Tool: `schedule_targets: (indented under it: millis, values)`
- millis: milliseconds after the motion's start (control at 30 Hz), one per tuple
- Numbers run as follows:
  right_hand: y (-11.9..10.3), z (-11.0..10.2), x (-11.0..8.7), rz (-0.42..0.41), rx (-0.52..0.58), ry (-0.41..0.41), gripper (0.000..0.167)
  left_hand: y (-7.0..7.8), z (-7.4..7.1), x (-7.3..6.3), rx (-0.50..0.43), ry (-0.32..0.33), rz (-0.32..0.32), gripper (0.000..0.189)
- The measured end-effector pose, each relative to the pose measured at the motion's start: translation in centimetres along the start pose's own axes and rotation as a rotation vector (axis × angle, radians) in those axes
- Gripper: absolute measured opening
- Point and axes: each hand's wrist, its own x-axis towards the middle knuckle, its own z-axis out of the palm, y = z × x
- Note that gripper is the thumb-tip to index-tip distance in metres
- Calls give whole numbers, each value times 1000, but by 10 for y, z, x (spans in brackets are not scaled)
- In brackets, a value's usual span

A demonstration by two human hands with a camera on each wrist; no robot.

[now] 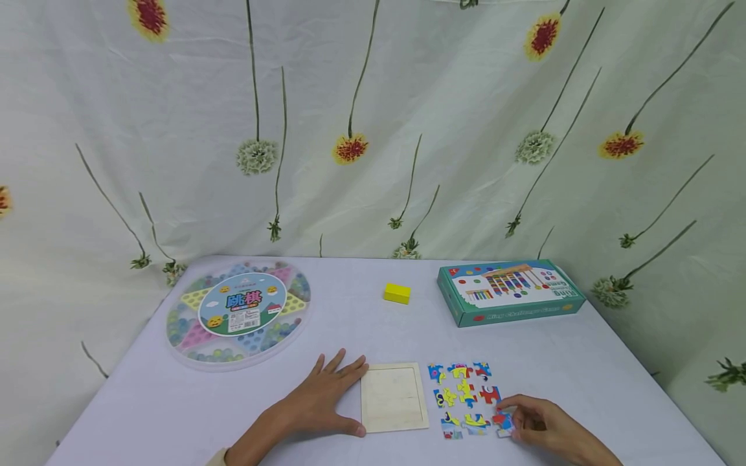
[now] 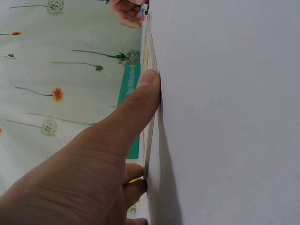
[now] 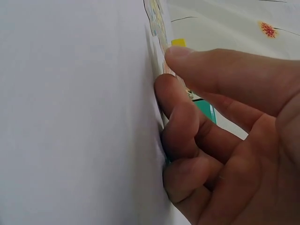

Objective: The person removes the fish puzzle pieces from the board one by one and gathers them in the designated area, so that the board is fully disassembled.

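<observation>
A shallow square wooden puzzle tray (image 1: 394, 397) lies on the table with bare wood showing inside its raised rim. My left hand (image 1: 317, 402) spreads along the tray's left side, the thumb at its lower left corner and fingertips at the upper left. In the left wrist view, the thumb (image 2: 140, 98) rests against the tray's edge. Right of the tray, several colourful jigsaw pieces (image 1: 466, 391) lie in loose rows, slightly apart. My right hand (image 1: 550, 424) pinches the lower right jigsaw piece (image 1: 502, 421) between thumb and fingers; the other fingers curl close to the tabletop.
A round Chinese checkers set (image 1: 241, 304) with marbles under its clear cover sits at the back left. A yellow block (image 1: 397, 293) stands at the back middle, and a green ring game box (image 1: 509, 291) at the back right. Behind the table hangs a flowered cloth (image 1: 373, 97).
</observation>
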Motion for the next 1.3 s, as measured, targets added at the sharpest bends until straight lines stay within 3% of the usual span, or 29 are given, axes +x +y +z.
schedule_targets:
  millis: [467, 1300]
  values:
    - [-3, 3, 0, 71, -41, 24, 39, 2, -1, 0, 8, -13, -16, 108]
    - [-3, 6, 1, 60, -95, 55, 37, 1, -2, -1, 15, -5, -2, 108]
